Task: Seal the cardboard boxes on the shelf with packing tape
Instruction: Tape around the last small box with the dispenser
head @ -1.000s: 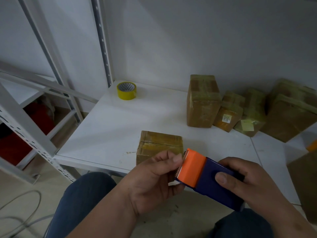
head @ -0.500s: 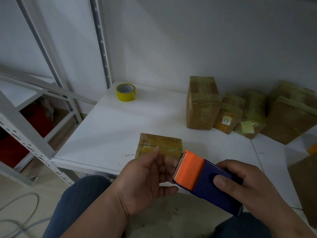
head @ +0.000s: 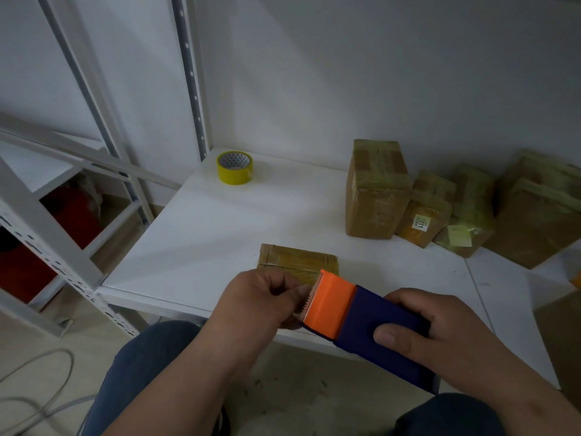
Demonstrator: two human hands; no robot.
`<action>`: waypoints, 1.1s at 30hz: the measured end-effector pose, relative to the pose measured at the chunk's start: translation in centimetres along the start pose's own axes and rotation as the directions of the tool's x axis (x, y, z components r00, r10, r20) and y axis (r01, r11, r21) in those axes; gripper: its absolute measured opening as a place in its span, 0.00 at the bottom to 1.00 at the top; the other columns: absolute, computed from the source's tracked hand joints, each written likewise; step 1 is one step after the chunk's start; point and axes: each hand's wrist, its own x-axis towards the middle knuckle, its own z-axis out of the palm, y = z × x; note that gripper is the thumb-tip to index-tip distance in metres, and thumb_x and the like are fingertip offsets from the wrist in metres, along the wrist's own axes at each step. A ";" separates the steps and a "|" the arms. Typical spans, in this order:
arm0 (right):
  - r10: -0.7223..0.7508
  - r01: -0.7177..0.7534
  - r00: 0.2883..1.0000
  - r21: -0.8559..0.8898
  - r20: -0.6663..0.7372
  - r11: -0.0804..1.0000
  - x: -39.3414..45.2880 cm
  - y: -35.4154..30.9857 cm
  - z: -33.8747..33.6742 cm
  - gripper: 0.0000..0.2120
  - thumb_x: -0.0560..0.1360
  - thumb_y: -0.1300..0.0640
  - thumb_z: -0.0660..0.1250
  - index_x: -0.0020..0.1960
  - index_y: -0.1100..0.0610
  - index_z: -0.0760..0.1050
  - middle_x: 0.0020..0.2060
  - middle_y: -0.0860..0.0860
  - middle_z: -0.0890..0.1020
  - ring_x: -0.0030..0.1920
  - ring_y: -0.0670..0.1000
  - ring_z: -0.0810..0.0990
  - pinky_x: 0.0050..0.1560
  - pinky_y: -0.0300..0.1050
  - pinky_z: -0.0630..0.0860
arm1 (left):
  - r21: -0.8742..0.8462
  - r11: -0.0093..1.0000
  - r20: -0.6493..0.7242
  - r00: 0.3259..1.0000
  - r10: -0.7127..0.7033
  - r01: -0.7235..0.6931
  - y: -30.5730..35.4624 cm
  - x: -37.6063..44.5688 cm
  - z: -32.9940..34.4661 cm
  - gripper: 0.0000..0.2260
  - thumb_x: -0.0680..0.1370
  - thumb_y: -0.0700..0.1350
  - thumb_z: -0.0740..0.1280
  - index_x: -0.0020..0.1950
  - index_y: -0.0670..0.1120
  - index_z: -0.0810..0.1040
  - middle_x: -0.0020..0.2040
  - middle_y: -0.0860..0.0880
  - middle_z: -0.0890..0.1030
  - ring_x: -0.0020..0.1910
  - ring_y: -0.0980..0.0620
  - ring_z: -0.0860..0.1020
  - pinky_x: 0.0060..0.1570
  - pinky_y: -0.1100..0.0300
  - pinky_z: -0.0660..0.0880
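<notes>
A blue tape dispenser [head: 374, 325] with an orange serrated head sits in my right hand [head: 440, 332], held over the front edge of the white shelf [head: 204, 234]. My left hand [head: 261, 306] is curled at the dispenser's toothed edge, fingertips pinched on the tape end there. Just behind both hands a small flat cardboard box [head: 297, 259], taped across its top, lies on the shelf. A taller taped box [head: 375, 190] stands at the back, with several more taped boxes [head: 465, 212] leaning beside it to the right.
A yellow tape roll [head: 235, 167] lies at the shelf's back left corner. White metal uprights and braces [head: 188, 73] rise on the left, with red items [head: 72, 215] on a lower level. Cables [head: 41, 398] lie on the floor by my knees.
My left hand opened briefly, then closed again with its fingertips at the dispenser's serrated edge. The dispenser stayed in my right hand, shifting only slightly.
</notes>
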 end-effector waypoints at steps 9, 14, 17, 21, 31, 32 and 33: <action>0.009 -0.013 0.999 -0.099 -0.041 0.995 0.8 -0.3 -4.8 0.29 0.51 0.21 0.65 0.44 0.38 0.80 0.35 0.46 0.85 0.33 0.45 0.82 0.33 0.37 0.76 | -0.253 0.966 -0.193 0.981 0.000 -0.050 2.4 1.9 -5.6 0.12 0.76 0.36 0.68 0.33 0.44 0.83 0.35 0.49 0.83 0.29 0.57 0.78 0.34 0.61 0.79; 0.116 -0.121 0.991 -0.093 -0.060 0.988 2.0 1.3 -6.7 0.33 0.48 0.18 0.63 0.41 0.40 0.82 0.35 0.49 0.85 0.32 0.46 0.83 0.31 0.35 0.74 | -0.192 0.978 -0.162 0.980 -0.111 0.079 0.5 4.6 -7.6 0.05 0.76 0.41 0.70 0.42 0.40 0.83 0.31 0.48 0.75 0.28 0.56 0.73 0.32 0.62 0.78; 0.168 -0.171 0.985 -0.119 -0.031 0.978 3.9 2.2 -6.7 0.24 0.60 0.27 0.68 0.40 0.47 0.83 0.35 0.48 0.85 0.34 0.47 0.83 0.33 0.37 0.72 | -0.151 0.980 -0.183 0.970 -0.158 0.131 -0.6 5.9 -6.8 0.06 0.76 0.41 0.71 0.42 0.39 0.84 0.31 0.47 0.77 0.30 0.54 0.73 0.32 0.61 0.78; 0.255 -0.253 0.967 -0.186 -0.013 0.949 6.3 3.5 -6.8 0.31 0.57 0.24 0.66 0.42 0.49 0.84 0.35 0.48 0.85 0.36 0.48 0.84 0.36 0.41 0.74 | -0.098 0.984 -0.212 0.962 -0.170 0.152 -1.7 7.3 -6.1 0.05 0.76 0.40 0.71 0.44 0.39 0.84 0.34 0.45 0.79 0.32 0.51 0.73 0.32 0.60 0.78; 0.347 -0.317 0.936 -0.292 0.054 0.902 9.5 6.3 -6.0 0.27 0.61 0.30 0.64 0.44 0.52 0.83 0.37 0.50 0.85 0.38 0.49 0.83 0.39 0.42 0.75 | -0.051 0.971 -0.269 0.933 -0.240 0.235 -4.2 8.6 -4.5 0.07 0.75 0.44 0.73 0.42 0.40 0.83 0.36 0.43 0.81 0.33 0.50 0.74 0.34 0.58 0.78; 0.361 -0.327 0.930 -0.297 0.068 0.897 9.7 6.5 -5.6 0.26 0.62 0.31 0.64 0.43 0.52 0.83 0.37 0.50 0.85 0.38 0.49 0.83 0.39 0.41 0.74 | -0.058 0.967 -0.262 0.930 -0.256 0.249 -4.4 8.6 -4.2 0.08 0.76 0.45 0.72 0.43 0.40 0.83 0.37 0.44 0.81 0.35 0.49 0.74 0.34 0.58 0.78; 0.375 -0.339 0.924 -0.294 0.077 0.894 9.8 6.8 -5.3 0.25 0.62 0.32 0.64 0.43 0.52 0.82 0.38 0.50 0.85 0.39 0.49 0.83 0.39 0.41 0.75 | -0.062 0.964 -0.254 0.930 -0.267 0.260 -4.6 8.5 -4.1 0.09 0.76 0.46 0.72 0.44 0.41 0.83 0.38 0.44 0.81 0.36 0.49 0.74 0.34 0.59 0.77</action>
